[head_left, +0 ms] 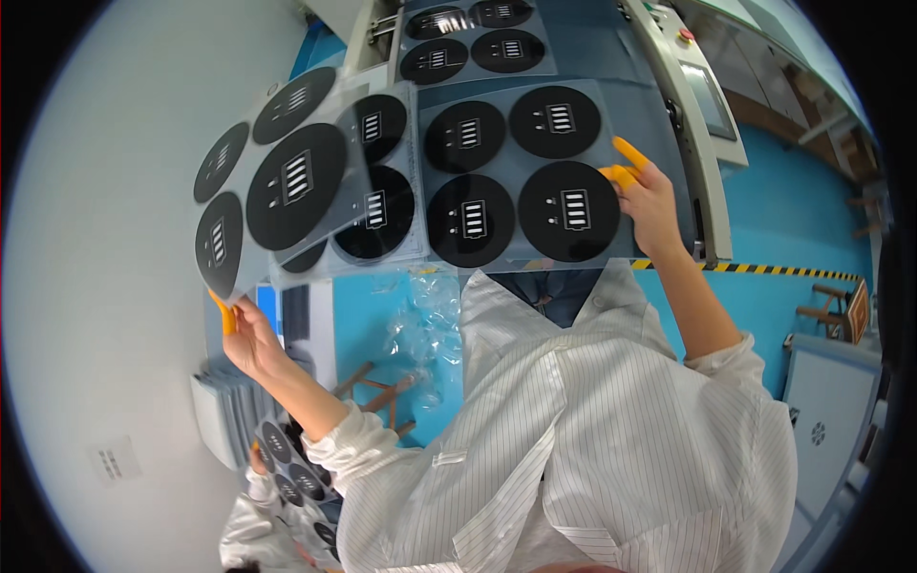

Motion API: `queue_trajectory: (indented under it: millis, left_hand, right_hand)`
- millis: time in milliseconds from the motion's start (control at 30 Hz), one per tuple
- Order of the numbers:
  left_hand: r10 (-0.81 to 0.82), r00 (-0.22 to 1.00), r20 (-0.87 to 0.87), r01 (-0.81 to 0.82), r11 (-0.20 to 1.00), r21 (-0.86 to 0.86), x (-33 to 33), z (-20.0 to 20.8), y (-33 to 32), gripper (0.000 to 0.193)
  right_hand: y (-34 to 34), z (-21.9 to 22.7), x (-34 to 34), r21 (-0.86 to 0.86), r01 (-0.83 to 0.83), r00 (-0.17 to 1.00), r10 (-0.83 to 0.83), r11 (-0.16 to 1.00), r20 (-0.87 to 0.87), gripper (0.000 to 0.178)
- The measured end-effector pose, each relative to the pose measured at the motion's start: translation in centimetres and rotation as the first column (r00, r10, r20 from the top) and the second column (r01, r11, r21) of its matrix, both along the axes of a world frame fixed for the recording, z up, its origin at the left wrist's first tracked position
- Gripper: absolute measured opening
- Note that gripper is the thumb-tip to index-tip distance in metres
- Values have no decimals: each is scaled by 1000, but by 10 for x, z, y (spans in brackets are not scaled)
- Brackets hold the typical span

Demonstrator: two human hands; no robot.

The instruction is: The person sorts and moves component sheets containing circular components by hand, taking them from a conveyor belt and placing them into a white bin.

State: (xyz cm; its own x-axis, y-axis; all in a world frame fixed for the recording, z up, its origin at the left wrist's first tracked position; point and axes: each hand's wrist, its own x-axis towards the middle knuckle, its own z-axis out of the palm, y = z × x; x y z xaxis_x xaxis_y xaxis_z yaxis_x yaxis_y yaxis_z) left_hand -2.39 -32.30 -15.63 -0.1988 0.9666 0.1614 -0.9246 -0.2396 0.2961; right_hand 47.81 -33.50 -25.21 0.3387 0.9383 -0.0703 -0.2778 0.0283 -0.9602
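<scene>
My left hand (250, 336), with yellow finger covers, is closed on the near corner of a clear plastic sheet (330, 205) printed with black discs. That sheet is raised and tilted at the left, partly overlapping a stack of similar sheets (417, 244). In front of me another clear sheet (516, 186) with black discs lies flat on the dark machine bed. My right hand (651, 202) is at this sheet's right edge, its yellow-covered fingers apart and touching or close to the edge. Whether they press on the sheet I cannot tell.
Farther up the machine bed (597, 48) lies another disc sheet (478, 40). A control panel (707, 100) with a red button (686, 35) stands at right. Below left are clear plastic wrap (425, 329), a wooden stool (387, 393) and another person (263, 520) holding disc sheets (291, 468).
</scene>
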Motion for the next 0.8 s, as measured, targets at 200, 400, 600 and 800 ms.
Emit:
queue_trajectory:
  millis: [200,400,600,800]
  left_hand:
    - [-5,984,179,-4,999,49,12,-3,-16,15]
    - [49,985,166,-58,997,46,10,-12,-18,17]
    - [55,990,133,-55,999,-4,12,-17,-15,17]
    - [9,997,80,-12,999,42,18,-20,-29,19]
  right_hand:
    - [28,-16,-28,-17,34,993,-31,999,111,39]
    - [47,-23,-34,2,40,853,-35,999,521,31]
    - [77,-17,-31,-70,69,809,-14,995,587,30]
    - [103,-22,-26,16,100,593,-72,995,802,39]
